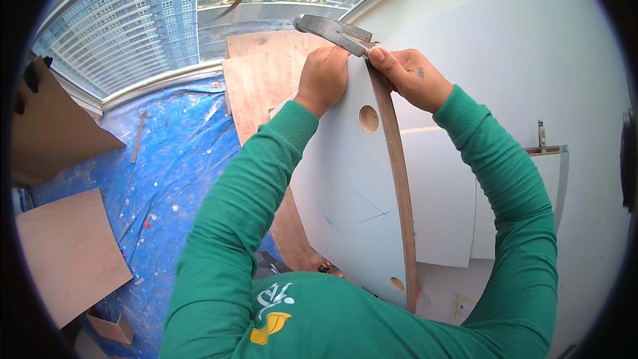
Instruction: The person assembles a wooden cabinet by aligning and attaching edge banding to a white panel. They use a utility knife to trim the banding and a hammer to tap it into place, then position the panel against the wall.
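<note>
A white panel (342, 179) with a brown wooden edge (395, 153) leans upright before me, its narrow end away from me. It has a round hole near each end and blue pen marks on its face. Over its far end lies a grey metal tool (332, 32) that looks like the head of a claw hammer; its handle is hidden. My left hand (323, 80) is a closed fist against the panel's far left edge, its grip hidden. At the tool's forked end, my right hand (412, 78) is closed, thumb on the tip beside the wooden edge.
Plywood boards (256, 93) stand behind and left of the panel. Blue plastic sheeting (179, 139) with scraps covers the floor. A brown board (73, 252) and a small open box (109, 327) lie left. White panels (438, 199) lean by the right wall. Windows (126, 26) run along the far side.
</note>
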A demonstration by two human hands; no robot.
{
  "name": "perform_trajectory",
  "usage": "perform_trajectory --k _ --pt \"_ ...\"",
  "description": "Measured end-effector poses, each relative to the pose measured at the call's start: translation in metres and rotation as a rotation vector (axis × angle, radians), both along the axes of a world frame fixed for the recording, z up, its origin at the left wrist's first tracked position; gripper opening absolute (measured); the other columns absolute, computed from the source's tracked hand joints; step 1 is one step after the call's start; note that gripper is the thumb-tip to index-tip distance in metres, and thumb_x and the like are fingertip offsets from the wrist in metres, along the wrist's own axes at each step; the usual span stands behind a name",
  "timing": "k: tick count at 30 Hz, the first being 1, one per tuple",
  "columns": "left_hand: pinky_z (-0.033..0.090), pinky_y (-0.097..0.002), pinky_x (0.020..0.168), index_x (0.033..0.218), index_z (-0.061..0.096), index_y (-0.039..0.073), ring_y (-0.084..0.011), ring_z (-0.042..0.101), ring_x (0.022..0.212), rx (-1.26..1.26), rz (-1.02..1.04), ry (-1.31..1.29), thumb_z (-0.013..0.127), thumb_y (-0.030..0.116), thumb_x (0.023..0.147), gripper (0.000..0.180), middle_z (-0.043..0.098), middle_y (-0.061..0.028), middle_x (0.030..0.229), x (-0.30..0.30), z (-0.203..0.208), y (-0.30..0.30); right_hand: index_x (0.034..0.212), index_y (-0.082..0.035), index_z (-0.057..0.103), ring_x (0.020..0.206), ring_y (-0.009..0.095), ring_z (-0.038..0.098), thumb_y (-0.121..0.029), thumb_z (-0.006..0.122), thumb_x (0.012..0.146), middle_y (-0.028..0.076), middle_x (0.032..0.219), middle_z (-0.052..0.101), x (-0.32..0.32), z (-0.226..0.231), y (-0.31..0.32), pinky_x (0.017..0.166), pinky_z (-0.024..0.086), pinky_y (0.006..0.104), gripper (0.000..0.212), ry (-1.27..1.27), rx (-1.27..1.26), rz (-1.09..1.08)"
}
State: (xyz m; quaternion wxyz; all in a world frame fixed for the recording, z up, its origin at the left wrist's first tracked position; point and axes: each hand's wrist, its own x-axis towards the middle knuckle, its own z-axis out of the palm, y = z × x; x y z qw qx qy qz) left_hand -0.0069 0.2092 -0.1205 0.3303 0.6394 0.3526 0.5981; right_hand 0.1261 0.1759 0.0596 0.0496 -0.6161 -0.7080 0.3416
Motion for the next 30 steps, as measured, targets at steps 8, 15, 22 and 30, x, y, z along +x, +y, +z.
perform_trajectory --k 8,15,22,30 --pt "0.051 -0.0444 0.077 0.083 0.065 -0.004 -0.0369 0.063 0.075 -0.372 -0.228 -0.357 0.048 0.031 0.106 0.046 0.069 -0.0243 0.080 -0.001 0.013 -0.003 0.085 0.004 0.075 0.078 0.019 0.067 -0.079 0.047 0.104 0.011 0.077 0.067 -0.004 -0.001 0.016 0.074 0.057 0.0340 0.089 -0.002 0.002 -0.008" --pt "0.051 -0.0437 0.076 0.081 0.064 -0.004 -0.0358 0.062 0.073 -0.518 -0.315 -0.467 0.048 0.030 0.106 0.045 0.069 -0.0222 0.078 -0.001 0.008 -0.003 0.078 0.002 0.071 0.072 0.017 0.060 -0.082 0.045 0.102 0.008 0.072 0.062 -0.006 -0.005 0.016 0.070 0.054 0.0331 0.091 0.027 0.027 -0.020" --pt "0.058 -0.0441 0.071 0.092 0.068 0.002 -0.0384 0.070 0.078 0.094 0.083 -0.064 0.059 0.001 0.097 0.010 0.075 -0.0197 0.090 0.005 -0.011 0.003 0.068 -0.002 0.063 0.066 0.014 0.053 -0.081 0.044 0.103 0.005 0.065 0.055 0.010 -0.002 -0.041 0.061 0.048 0.0303 0.089 0.012 -0.088 -0.092" --pt "0.050 -0.0384 0.074 0.089 0.063 -0.002 -0.0281 0.057 0.071 -0.092 -0.123 -0.273 0.049 0.023 0.110 0.036 0.064 -0.0146 0.074 -0.011 -0.003 -0.003 0.077 0.000 0.061 0.065 0.016 0.052 -0.060 0.041 0.114 0.006 0.066 0.056 0.029 -0.008 -0.156 0.061 0.046 0.0330 0.073 0.125 -0.176 -0.100"
